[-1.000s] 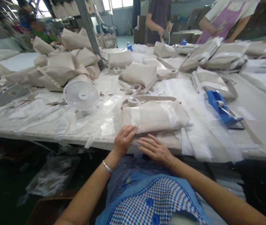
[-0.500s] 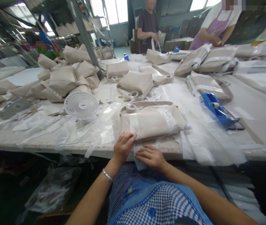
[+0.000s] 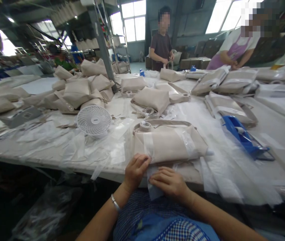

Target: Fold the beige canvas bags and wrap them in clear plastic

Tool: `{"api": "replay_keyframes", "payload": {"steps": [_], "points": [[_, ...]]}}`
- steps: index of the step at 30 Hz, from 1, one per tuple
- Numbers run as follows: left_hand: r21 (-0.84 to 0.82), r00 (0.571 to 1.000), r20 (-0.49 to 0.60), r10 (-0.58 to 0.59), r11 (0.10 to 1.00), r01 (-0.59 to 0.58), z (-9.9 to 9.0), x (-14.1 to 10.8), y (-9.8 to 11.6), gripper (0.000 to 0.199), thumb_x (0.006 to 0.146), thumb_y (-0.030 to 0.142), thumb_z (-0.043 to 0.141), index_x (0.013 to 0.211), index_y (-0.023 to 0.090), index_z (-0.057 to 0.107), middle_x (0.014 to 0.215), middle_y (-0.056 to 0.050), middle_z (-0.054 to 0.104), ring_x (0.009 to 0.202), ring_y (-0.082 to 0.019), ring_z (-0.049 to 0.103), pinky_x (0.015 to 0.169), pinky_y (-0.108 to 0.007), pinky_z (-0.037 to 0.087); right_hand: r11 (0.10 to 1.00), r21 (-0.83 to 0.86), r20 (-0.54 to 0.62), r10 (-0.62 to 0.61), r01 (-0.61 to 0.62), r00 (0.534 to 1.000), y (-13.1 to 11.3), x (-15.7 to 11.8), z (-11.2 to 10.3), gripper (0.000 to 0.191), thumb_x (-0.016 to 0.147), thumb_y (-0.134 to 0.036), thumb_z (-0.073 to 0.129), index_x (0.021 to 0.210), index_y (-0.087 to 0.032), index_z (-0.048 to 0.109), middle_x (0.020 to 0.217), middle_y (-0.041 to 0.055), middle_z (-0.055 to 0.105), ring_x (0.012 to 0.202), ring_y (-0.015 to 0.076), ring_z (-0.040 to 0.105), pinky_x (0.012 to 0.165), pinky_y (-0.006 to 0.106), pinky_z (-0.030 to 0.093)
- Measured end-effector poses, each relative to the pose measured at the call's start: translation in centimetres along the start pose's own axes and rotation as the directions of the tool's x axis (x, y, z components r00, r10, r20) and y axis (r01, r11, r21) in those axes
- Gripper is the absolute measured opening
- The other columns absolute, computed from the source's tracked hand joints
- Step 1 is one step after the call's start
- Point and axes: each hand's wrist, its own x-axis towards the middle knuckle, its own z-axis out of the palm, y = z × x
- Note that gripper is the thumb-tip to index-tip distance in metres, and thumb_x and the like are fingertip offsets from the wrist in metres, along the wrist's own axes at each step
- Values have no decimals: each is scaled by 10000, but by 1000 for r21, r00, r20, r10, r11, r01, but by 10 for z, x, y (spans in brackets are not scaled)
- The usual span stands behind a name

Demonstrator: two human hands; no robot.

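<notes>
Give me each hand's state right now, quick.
Left hand: fingers bent at the bag's near left corner; whether its grip is closed cannot be told.
Right hand: fingers bent over the strip; firm grip cannot be told.

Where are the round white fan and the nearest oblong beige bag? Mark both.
Round white fan (image 3: 94,120), head view: centre of its grille.
Nearest oblong beige bag (image 3: 167,144), head view: middle of its broad face.

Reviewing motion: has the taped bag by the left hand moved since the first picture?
No; against the white fan, the taped bag shows no clear shift.
</notes>
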Motion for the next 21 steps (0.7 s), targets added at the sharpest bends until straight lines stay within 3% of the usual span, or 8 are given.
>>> {"api": "replay_keyframes", "payload": {"steps": [5,11,15,18,21], "points": [[-7,1000,-19,-10,1000,10,0,-1,2,217,911,81,599,1083,194,666,1106,-52,696,1092,-200,618,1057,-375,507,991,-16,0,133,-133,991,39,43,-13,222,967,-159,531,1045,-240,722,915,10,755,815,151,677,929,345,509],[-23,997,-54,-59,998,58,-1,1,2,195,940,109,546,1089,184,647,1084,-55,716,1062,-189,640,1020,-335,530,962,-71,91,269,-263,959,82,57,7,85,872,-194,708,858,-258,763,1030,3,756,979,219,650,887,383,497],[15,1000,-14,-23,1000,23,-4,4,-2,328,935,112,560,1251,189,606,1210,-79,695,1108,-194,633,1003,-321,532,925,-139,118,369,-353,922,91,60,17,50,827,-273,778,809,-246,740,1132,28,719,1003,238,625,879,405,502],[43,998,58,-17,999,15,-8,8,-2,400,937,129,561,1330,203,572,1274,-76,677,1072,-188,641,943,-299,558,889,-200,113,439,-412,891,92,69,20,105,837,-287,769,892,-221,710,1126,62,712,1006,254,626,867,414,510],[42,993,101,-53,998,49,-11,11,0,413,942,147,553,1353,190,560,1260,-62,689,1005,-194,646,871,-290,574,886,-245,60,418,-393,906,84,66,14,170,884,-253,708,1046,-208,683,1157,85,706,1059,265,627,916,428,506]]}}
